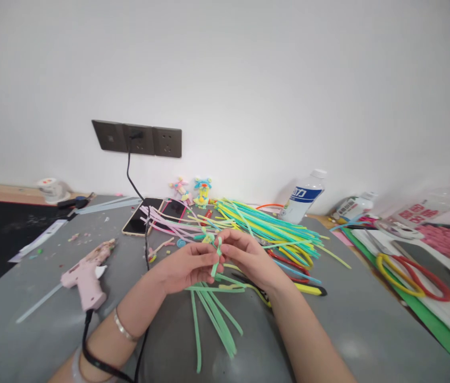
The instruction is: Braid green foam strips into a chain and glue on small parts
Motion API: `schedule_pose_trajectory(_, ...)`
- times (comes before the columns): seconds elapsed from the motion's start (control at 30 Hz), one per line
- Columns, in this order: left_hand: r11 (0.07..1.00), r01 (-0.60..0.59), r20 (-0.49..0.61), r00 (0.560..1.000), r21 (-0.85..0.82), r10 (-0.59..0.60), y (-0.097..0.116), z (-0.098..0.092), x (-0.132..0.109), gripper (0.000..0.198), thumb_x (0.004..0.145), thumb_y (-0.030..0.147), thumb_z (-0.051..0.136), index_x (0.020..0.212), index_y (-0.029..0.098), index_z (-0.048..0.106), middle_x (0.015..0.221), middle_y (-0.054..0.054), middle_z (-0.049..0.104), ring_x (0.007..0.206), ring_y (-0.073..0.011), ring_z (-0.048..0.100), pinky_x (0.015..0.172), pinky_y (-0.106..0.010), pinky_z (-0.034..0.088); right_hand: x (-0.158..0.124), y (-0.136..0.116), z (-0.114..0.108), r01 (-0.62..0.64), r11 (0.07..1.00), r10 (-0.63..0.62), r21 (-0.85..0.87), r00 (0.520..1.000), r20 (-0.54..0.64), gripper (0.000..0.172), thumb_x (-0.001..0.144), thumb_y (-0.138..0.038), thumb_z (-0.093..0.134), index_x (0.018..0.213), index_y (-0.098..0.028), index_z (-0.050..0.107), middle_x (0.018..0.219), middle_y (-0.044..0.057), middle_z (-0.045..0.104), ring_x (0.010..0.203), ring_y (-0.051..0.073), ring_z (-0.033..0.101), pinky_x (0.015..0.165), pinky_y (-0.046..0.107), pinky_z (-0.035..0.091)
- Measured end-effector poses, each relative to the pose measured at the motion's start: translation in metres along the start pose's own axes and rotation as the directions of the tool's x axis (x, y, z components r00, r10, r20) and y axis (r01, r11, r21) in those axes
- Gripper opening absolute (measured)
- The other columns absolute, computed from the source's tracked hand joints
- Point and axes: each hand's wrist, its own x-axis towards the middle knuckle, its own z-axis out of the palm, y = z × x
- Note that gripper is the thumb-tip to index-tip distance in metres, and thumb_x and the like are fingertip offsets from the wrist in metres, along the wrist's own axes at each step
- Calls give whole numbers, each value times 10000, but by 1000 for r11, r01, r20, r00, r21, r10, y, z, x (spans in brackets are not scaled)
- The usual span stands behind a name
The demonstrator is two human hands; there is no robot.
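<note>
Between my two hands, over the middle of the grey table, is a small bent piece of green pipe cleaner [218, 249]. My left hand [193, 263] pinches it from the left with thumb and fingers. From the right, my right hand [244, 255] grips the upper part of the same piece, its fingertips close to the left ones. Part of the piece is hidden by the fingers. Loose green pipe cleaners [213, 319] lie fanned out beneath my hands. Behind them is a big pile of yellow, teal and green pipe cleaners [265, 229], with pink ones [165, 226] to its left.
A pink glue gun [87, 276] lies at left, its black cord running under my left arm toward the wall socket [139, 139]. Phones [142, 217], two small figures [202, 192] and a bottle [302, 197] are behind. Scissors [414, 276] and a yellow cutter [308, 289] lie right.
</note>
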Motion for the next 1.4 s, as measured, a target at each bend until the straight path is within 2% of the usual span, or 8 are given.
schedule_pose_trajectory(0.17, 1000, -17, 11, 1000, 6, 17, 0, -2, 1, 302, 624, 308, 876, 750, 107, 688, 675, -17, 692, 530, -74, 635, 520, -162, 530, 0, -3, 0, 79, 996, -79, -34, 997, 11, 140, 821, -306, 726, 860, -205, 637, 822, 1, 602, 653, 124, 584, 616, 262, 491)
schedule_pose_trajectory(0.3, 1000, -17, -14, 1000, 19, 17, -1, -2, 0, 310, 620, 325, 876, 742, 106, 692, 672, -20, 698, 514, -68, 633, 524, -150, 534, 1, -3, -1, 181, 963, -187, -198, 982, -15, 96, 847, -289, 693, 860, -220, 628, 836, 6, 586, 676, 135, 570, 631, 278, 486)
schedule_pose_trajectory(0.5, 995, -100, -79, 992, 16, 101, -2, 1, 3, 318, 593, 348, 885, 694, 112, 696, 653, -3, 676, 513, -53, 612, 533, -136, 546, 0, -6, -2, 348, 707, -455, -615, 890, -19, 61, 890, -218, 613, 829, -210, 613, 803, 28, 595, 766, 175, 564, 695, 312, 456)
schedule_pose_trajectory(0.8, 988, -156, -130, 979, 3, 155, -3, 2, 6, 303, 594, 334, 886, 717, 117, 714, 655, -5, 666, 561, -64, 608, 545, -146, 555, 1, -7, 5, 443, 483, -630, -755, 775, 51, 121, 873, -108, 607, 799, -200, 633, 797, 45, 664, 774, 181, 619, 723, 320, 495)
schedule_pose_trajectory(0.97, 987, -161, -143, 976, 22, 162, -2, 3, 4, 310, 583, 339, 888, 695, 111, 710, 643, -9, 664, 535, -62, 595, 529, -149, 548, 0, -1, 9, 394, 475, -667, -787, 744, -30, 120, 860, -103, 619, 811, -212, 627, 731, 11, 676, 689, 158, 639, 658, 276, 503)
schedule_pose_trajectory(1.1, 983, -182, -167, 969, 16, 182, -1, 4, 5, 315, 571, 344, 892, 674, 112, 705, 617, 6, 641, 507, -53, 582, 523, -146, 540, 0, 0, 10, 344, 498, -658, -796, 748, -88, 102, 840, -122, 647, 790, -210, 630, 732, 13, 691, 684, 158, 650, 644, 267, 510)
schedule_pose_trajectory(1.27, 963, -268, -248, 931, 36, 268, 0, 6, 7, 306, 557, 329, 897, 671, 115, 710, 577, 33, 575, 500, -48, 535, 519, -165, 543, 1, 0, 11, 346, 541, -625, -766, 775, -92, 64, 846, -145, 638, 837, -200, 669, 800, 51, 718, 760, 187, 681, 689, 298, 536)
schedule_pose_trajectory(1.4, 951, -306, -276, 912, 41, 305, 0, 5, 8, 308, 554, 334, 897, 658, 119, 703, 578, 34, 567, 521, -53, 529, 521, -168, 543, 3, 0, 12, 382, 548, -635, -744, 769, -73, 100, 858, -134, 619, 823, -201, 684, 837, 70, 739, 823, 202, 699, 755, 327, 543)
